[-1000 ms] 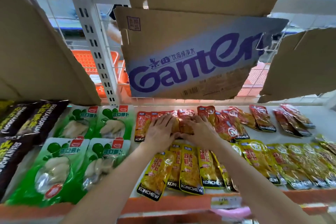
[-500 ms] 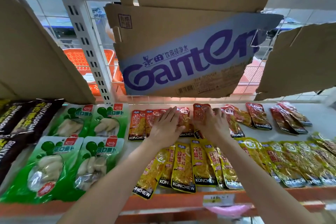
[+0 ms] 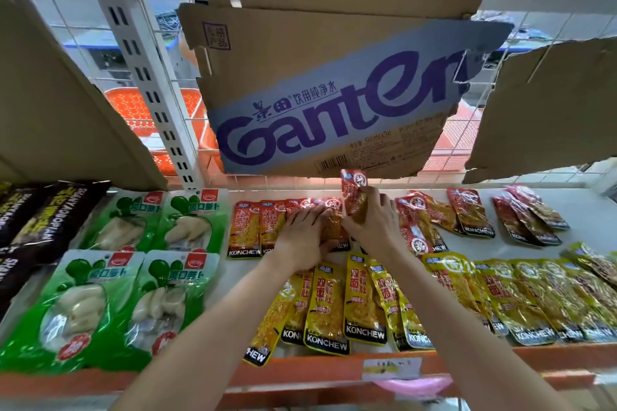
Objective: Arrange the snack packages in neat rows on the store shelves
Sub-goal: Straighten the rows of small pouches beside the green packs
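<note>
The right hand (image 3: 370, 222) has its fingers and thumb curled round 1 red packet (image 3: 354, 192), holding it upright with its top end raised above the knuckles. The left hand (image 3: 305, 233) lies flat, fingers straight and together, pressing down on the row of red packets (image 3: 253, 227) that lies side by side on the shelf (image 3: 474, 247); its fingertips almost meet the right hand.

Just left of the left hand, 2 of those red packets show whole, tops toward the back. Just right of the right hand, more red packets (image 3: 420, 227) overlap at loose angles, and farther right another loose group (image 3: 527, 220) lies slanted and spread apart.

Below both wrists, nearer the person, a row of yellow packets (image 3: 364, 304) sits along the shelf's front edge, overlapping and partly tilted; it carries on to the right as further yellow packets (image 3: 534, 304).

Well left of the left arm lie 4 green packets (image 3: 140, 277) in 2 rows of 2, and beyond them dark packets (image 3: 36, 217).

Above the hands hangs a torn cardboard sheet (image 3: 334, 103) with purple lettering.
</note>
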`<state>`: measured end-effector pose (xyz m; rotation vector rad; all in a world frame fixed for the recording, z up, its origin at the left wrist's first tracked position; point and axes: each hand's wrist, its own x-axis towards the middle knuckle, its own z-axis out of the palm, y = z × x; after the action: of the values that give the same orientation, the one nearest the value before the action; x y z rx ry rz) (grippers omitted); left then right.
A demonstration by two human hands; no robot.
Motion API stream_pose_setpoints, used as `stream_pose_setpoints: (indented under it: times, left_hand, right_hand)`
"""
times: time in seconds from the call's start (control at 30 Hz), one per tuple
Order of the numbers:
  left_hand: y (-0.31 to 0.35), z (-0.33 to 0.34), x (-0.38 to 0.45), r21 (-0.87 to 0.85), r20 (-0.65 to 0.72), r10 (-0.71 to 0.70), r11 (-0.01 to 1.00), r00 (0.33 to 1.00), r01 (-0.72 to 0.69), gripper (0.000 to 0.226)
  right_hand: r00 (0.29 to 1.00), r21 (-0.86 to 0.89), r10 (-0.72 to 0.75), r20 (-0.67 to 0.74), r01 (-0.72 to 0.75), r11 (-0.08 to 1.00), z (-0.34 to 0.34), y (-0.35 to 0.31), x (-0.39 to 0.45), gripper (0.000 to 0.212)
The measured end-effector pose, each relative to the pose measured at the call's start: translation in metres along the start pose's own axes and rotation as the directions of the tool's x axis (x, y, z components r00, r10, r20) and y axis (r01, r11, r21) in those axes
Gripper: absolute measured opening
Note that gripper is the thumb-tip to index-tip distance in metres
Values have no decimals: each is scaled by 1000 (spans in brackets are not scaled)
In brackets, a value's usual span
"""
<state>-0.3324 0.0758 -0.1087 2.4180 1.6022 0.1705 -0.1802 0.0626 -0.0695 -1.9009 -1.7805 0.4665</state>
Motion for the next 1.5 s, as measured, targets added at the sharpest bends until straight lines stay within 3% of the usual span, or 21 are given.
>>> stream_pose_setpoints:
  times: [0.1,0.17,0.23,0.37,0.63,0.73,0.83,0.97,1.03,1.13,1.3,1.5]
  left_hand:
    - [-1,1,0,-16,-16,6,1000,1000,-6,67]
    - [0,1,0,-26,-7,-1,1000,1000,0,68]
    - [0,-1,-1,-22,12,-18,1000,1000,19,70]
    - [0,0,1,-23,13,-26,999,1000,26,71]
    - [0,-1,3,-17,25,-17,1000,1000,17,70]
    - [0,-5,7,-29,66,-27,999,997,29,68]
    - [9,-9,9,-55,32,-45,997,998,47,65]
    - [30,-8,17,-114,43,-10,993,999,15,67]
    - [36,-3,21,-46,116,4,999,993,2,71]
    - [37,2,25,57,194,7,998,981,-19,74]
    - [38,0,29,-3,225,-17,1000,974,18,73]
    - [45,-1,27,-69,202,-68,994,977,83,73]
  right_hand:
    - [997,181,-39,69,26,983,0,-9,3,61]
    - [984,211,-13,177,-25,977,0,-10,4,53]
    - [972,84,34,234,-55,995,2,-7,5,54]
    - [978,-208,68,195,-27,978,7,-2,7,59]
    - [981,-444,-7,195,95,891,9,6,4,55]
    - [992,-389,-78,102,112,914,-6,16,9,45]
    - [999,-338,30,17,-23,941,-31,39,14,38]
    - [982,-410,147,120,-86,908,-40,70,10,58]
    - [981,-431,125,148,-49,901,-40,77,10,64]
    - [990,-402,57,127,-1,916,-43,88,13,55]
    - [997,-92,30,69,-23,995,-50,103,10,53]
    - [965,22,-18,262,12,1000,-62,124,9,51]
